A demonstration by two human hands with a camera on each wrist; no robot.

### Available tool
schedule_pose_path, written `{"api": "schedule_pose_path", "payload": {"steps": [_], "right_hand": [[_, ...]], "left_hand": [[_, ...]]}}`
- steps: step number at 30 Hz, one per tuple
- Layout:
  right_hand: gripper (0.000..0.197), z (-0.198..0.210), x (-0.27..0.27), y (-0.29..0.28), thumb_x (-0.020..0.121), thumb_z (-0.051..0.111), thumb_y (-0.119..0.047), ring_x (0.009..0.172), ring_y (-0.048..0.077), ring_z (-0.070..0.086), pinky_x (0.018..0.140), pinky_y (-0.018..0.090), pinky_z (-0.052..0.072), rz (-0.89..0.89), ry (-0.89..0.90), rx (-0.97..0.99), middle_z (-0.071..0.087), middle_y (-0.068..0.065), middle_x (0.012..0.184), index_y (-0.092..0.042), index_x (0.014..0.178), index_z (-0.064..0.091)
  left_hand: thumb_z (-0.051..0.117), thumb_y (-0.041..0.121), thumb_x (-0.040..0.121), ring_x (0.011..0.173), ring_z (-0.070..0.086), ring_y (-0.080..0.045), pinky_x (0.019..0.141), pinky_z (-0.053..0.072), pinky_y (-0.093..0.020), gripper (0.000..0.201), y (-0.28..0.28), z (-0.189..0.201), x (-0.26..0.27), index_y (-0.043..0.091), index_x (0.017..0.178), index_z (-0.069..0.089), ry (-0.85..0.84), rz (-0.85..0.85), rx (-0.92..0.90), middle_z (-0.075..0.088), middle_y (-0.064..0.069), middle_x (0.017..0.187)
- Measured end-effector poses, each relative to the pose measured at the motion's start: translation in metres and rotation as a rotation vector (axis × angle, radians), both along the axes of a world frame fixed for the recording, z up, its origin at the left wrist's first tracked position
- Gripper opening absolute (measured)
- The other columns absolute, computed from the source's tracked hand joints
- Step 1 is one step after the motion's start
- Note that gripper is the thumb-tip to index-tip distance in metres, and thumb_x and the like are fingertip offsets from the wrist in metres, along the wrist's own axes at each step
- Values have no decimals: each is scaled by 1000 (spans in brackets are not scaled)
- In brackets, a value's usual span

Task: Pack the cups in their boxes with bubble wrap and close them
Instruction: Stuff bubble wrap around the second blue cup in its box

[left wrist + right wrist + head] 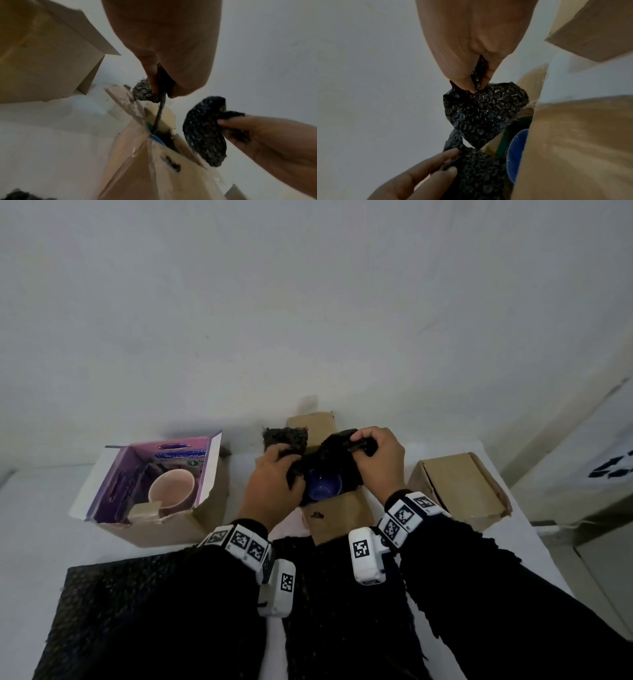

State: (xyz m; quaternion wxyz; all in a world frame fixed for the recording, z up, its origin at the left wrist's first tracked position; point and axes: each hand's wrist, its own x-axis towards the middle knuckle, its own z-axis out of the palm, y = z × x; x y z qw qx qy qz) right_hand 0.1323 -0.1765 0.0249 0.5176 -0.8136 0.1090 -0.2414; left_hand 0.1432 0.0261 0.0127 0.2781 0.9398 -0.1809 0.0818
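Both my forearms reach up the middle of the head view, dark sleeves and marker-covered wrist bands low in the frame, and my hands meet over the open middle box [337,517] at centre. My left hand [274,491] sits at the box's left edge with its back toward me, wrist bent down; its fingers [152,75] are curled and pinched tight on a fold of the black bubble wrap [334,460], a thin strip of which runs down into the box in the left wrist view. My right hand [378,462] is a little higher, at the upper right of the box, knuckles up, thumb and fingers [465,73] clamped together on the other end of the same wrap, which bulges out below the pinch in the right wrist view. The wrap stretches between my two hands, draped over the box mouth. Beneath it, the blue cup [324,487] sits inside the box, its open rim facing me. At left of the frame an open box with a purple lining [202,501] holds a pink cup [173,487]. At right a closed brown box [460,491] lies on the white bench [41,529]. More black bubble wrap sheets [137,607] lie on the bench, under my forearms, at the bottom of the frame.
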Motion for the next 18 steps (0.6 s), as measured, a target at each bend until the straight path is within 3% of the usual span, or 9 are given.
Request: {"api": "schedule_pose_path", "payload": {"steps": [2,4,7,10,12,15,18], "right_hand": [[24,-10,15,2,76,63,4,89,14,59,78,1,38,69,2,-125,60,5,101,-16,89,68],[22,-22,25,3,80,63,-4,87,15,57,77,11,41,167,56,-277,56,4,107,-14,99,67],[21,-38,36,0,88,59,-18,89,17,58,78,19,36,299,146,-626,55,1,113,-16,108,66],[27,-44,45,2,92,49,-37,96,20,58,99,35,31,389,214,-1033,62,-1,109,-20,110,60],[32,-45,48,9,95,42,-42,90,25,59,107,46,24,448,265,-1116,66,3,95,-17,112,52],[39,-51,49,19,99,28,-46,77,25,54,106,48,21,499,389,-1165,61,2,72,-15,102,52],[39,-47,50,19,99,30,-41,81,24,50,99,45,20,509,481,-1206,63,5,81,-17,88,59]], "left_hand": [[64,42,83,120,49,-27,99,44,-37,51,0,-12,5,10,122,63,33,-23,156,50,-8,135],[59,55,77,120,49,-30,101,41,-39,61,5,-23,8,11,120,64,10,-36,275,54,-9,130],[60,50,75,121,51,-31,99,43,-40,59,10,-35,11,12,119,65,-15,-51,277,56,-10,129],[60,41,77,123,49,-29,100,44,-41,54,9,-42,13,12,123,63,31,-73,211,54,-9,132],[64,33,78,124,48,-28,100,44,-40,51,8,-44,15,11,124,62,60,-86,178,52,-9,135],[66,26,79,126,44,-25,99,43,-36,49,8,-45,17,12,126,61,81,-88,146,49,-6,137],[65,26,79,124,44,-26,97,44,-37,48,11,-45,18,14,125,62,75,-86,139,49,-5,137]]}}
